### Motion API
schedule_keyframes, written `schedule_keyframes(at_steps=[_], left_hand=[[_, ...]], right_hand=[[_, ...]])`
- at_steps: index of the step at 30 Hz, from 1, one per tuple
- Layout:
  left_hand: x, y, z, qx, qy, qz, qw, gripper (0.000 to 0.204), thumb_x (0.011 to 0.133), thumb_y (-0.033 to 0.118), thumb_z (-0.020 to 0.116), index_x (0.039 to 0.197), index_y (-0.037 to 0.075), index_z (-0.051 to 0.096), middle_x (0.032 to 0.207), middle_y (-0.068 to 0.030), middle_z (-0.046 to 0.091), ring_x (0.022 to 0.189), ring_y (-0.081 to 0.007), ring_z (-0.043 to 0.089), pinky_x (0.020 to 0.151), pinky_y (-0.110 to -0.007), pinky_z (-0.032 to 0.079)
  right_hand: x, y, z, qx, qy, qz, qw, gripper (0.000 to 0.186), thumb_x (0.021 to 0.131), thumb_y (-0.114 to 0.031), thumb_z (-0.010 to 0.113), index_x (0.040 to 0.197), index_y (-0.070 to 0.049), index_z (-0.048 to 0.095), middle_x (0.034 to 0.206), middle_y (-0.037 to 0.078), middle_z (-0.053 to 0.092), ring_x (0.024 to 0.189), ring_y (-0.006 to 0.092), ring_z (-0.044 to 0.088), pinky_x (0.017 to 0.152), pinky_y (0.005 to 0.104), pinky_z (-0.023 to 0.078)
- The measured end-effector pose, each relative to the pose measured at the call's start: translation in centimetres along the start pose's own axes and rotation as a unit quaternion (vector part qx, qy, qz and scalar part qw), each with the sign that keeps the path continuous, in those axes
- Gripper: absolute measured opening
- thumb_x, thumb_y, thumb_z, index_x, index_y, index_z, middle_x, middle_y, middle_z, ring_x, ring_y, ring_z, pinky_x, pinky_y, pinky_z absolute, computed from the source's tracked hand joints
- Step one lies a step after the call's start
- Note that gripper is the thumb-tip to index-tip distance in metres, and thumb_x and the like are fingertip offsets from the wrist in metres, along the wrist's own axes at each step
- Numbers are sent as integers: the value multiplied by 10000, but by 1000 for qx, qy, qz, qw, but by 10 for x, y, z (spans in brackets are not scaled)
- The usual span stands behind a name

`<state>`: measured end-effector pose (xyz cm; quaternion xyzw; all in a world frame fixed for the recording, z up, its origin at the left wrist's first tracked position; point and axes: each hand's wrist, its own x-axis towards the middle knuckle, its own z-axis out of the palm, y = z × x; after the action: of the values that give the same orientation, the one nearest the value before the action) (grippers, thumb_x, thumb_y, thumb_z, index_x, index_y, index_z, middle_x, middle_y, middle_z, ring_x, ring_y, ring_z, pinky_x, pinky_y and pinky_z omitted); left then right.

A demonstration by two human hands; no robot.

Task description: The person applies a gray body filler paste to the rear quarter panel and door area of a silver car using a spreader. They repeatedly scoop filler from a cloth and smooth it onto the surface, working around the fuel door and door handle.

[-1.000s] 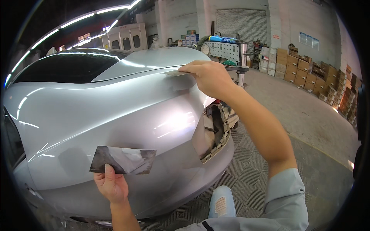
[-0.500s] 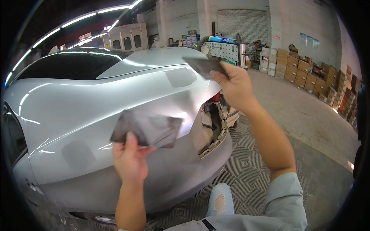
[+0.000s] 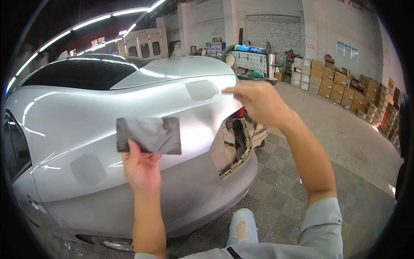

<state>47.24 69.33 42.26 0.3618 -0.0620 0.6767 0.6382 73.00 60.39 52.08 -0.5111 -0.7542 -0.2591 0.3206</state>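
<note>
My left hand (image 3: pixel 144 170) is closed on the lower edge of a dark rectangular putty board (image 3: pixel 172 144), thumb on its face. Smeared grey putty (image 3: pixel 148 131) covers much of the board, held in front of the silver car's rear side panel (image 3: pixel 86 112). My right hand (image 3: pixel 263 103) is closed in a pinch beside the car's rear corner, just right of a matte grey patch (image 3: pixel 202 90). The dark flat spreader seen in it before is now hidden by the fingers or turned edge-on. Another matte patch (image 3: pixel 88 169) lies lower left on the panel.
The tail-light opening (image 3: pixel 235 149) is bare, with clips along its edge. A tool cart (image 3: pixel 250 62) stands behind the car. Cardboard boxes (image 3: pixel 340 84) are stacked along the far wall. Patterned floor mats (image 3: pixel 276 185) lie beside the bumper.
My left hand has shifted slightly left and turned the board flatter to view. My right hand has moved down and turned, so its spreader no longer shows.
</note>
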Motion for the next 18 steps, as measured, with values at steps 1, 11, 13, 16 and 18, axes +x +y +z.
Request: schedule_keyframes(at_steps=[1,11,13,16,18], left_hand=[[-4,5,-3,18,1,5,1000,241,949,170,424,1150,54,491,979,-74,629,778,-180,645,591,-311,566],[-8,14,-22,92,-18,28,995,238,937,159,446,1123,16,489,992,-108,625,780,-194,652,551,-313,574],[-8,13,-24,93,-27,32,995,242,935,161,451,1123,13,488,993,-111,623,779,-196,653,542,-316,578],[-9,11,-25,88,-22,37,995,247,934,162,453,1129,14,483,995,-112,620,783,-202,653,539,-322,585],[-9,10,-26,91,-9,41,995,250,933,161,454,1135,15,478,999,-112,617,787,-207,653,537,-324,589]], right_hand=[[10,9,2,-10,0,10,1000,240,827,-40,526,1044,-66,625,844,153,624,743,304,585,681,366,465],[73,37,44,21,-67,-13,997,267,847,-59,486,1075,-90,622,957,135,636,889,323,572,778,394,446],[76,36,45,27,-84,-11,996,272,845,-46,491,1080,-89,621,973,136,636,895,322,576,795,392,447],[81,35,45,20,-114,6,993,276,843,-25,493,1084,-78,618,1009,142,630,919,316,579,832,387,447],[83,34,45,17,-115,0,993,277,843,-27,495,1087,-78,617,1019,147,627,932,317,577,835,390,446]])
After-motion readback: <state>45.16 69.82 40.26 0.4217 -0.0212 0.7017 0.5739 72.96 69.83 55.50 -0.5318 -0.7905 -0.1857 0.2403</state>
